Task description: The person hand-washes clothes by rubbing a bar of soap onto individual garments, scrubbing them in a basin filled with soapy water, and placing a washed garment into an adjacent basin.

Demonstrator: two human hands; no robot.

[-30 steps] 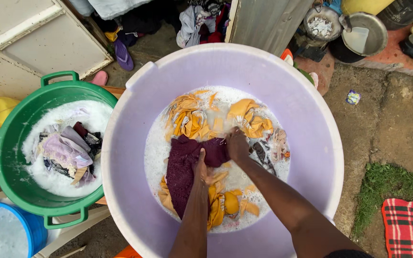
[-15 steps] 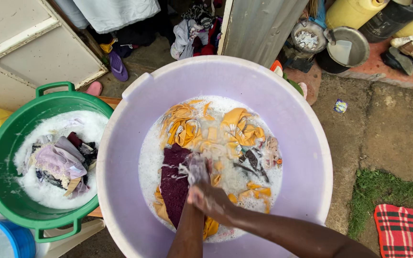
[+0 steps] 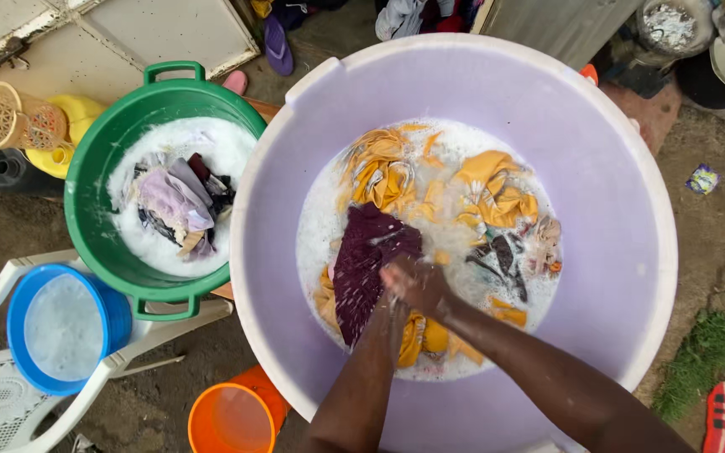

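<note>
You are scrubbing the maroon cloth (image 3: 367, 268) in the soapy water of the big purple basin (image 3: 623, 252), your right hand (image 3: 417, 283) and left hand (image 3: 388, 323) blurred, fingers seemingly closed on it, so keep a firm hold.

You are working in soft, even daylight with no hard shadows and no clear source; the lilac basin (image 3: 614, 210) reads bright and evenly lit. Your right hand (image 3: 417, 285) and left hand (image 3: 388, 323) are smeared by motion blur where they meet over the maroon cloth (image 3: 362, 264). The suds look nearly blown out white. Straight lines bow slightly toward the corners.
</note>
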